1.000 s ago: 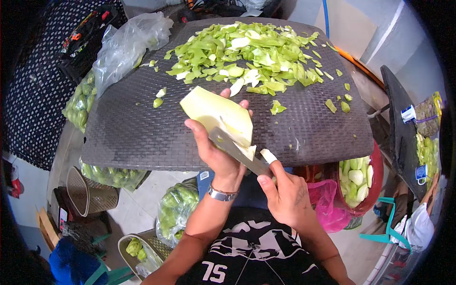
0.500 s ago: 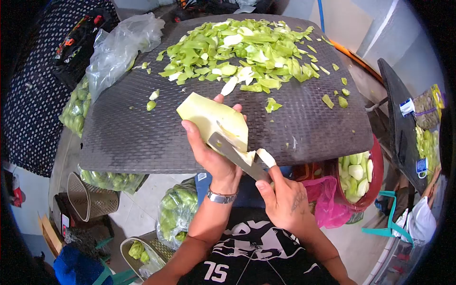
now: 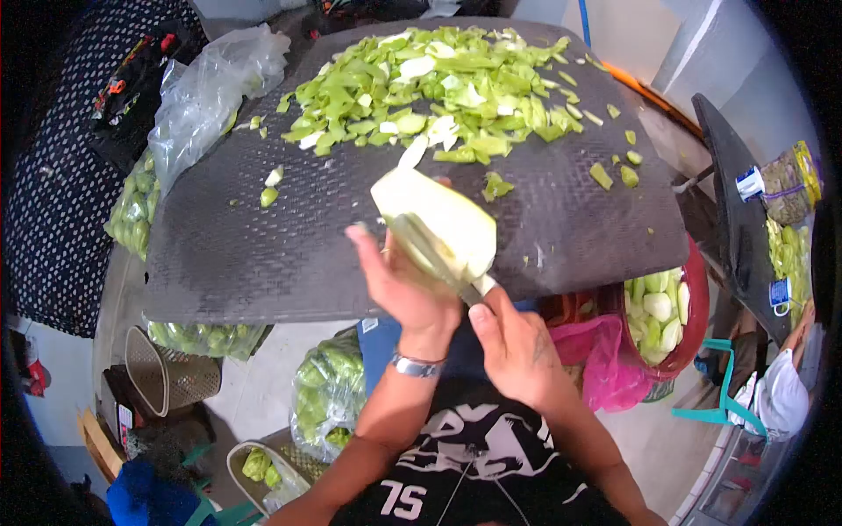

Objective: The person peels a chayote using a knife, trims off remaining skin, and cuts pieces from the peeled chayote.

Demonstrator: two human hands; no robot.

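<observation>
My left hand (image 3: 410, 294) holds a pale, peeled chayote (image 3: 449, 215) from below, its fingers mostly hidden behind it. A broad-bladed knife (image 3: 430, 254) is gripped in my right hand (image 3: 517, 346). Its blade, smeared by motion, lies across the near side of the chayote. Both hands are above the near edge of a dark woven-pattern tabletop (image 3: 237, 254). Beyond them a wide heap of green peelings (image 3: 386, 96) covers the far part of the top.
At the right edge stands a red basin (image 3: 697, 302) of peeled pieces, with a pink plastic bag (image 3: 605, 364) beside it. Bags of green chayotes (image 3: 326, 394) and baskets (image 3: 167, 373) are on the floor at left. A clear bag (image 3: 215, 92) lies on the far left corner.
Both hands and the chayote have shifted right. The chayote has turned slightly, and the knife blade has moved along its near side. A pale sliver beside the knife tip area is less visible.
</observation>
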